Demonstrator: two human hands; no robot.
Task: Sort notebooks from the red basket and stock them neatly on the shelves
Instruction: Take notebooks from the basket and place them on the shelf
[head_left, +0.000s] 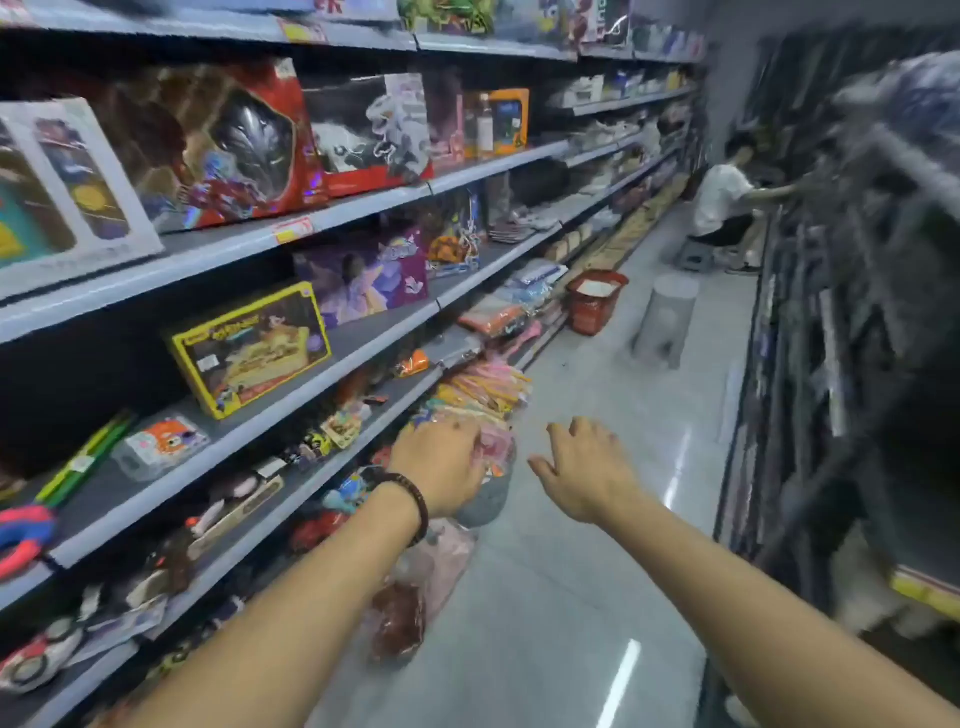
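A red basket (593, 304) stands on the aisle floor far ahead, beside the left shelving, with a pale stack of what look like notebooks (598, 287) showing at its top. Both my arms reach forward in the aisle, well short of the basket. My left hand (441, 470), with a dark bead bracelet on the wrist, hovers by packets hanging at the edge of a low shelf, fingers curled downward and holding nothing I can see. My right hand (584, 470) is in mid-air over the floor with fingers spread and empty. The view is motion-blurred.
Grey shelves (363, 202) of boxed toys run along the left. A pale stool (665, 322) stands on the floor right of the basket. A person in a white shirt (722, 200) sits on a low stool farther down. Dark racks (852, 291) line the right side.
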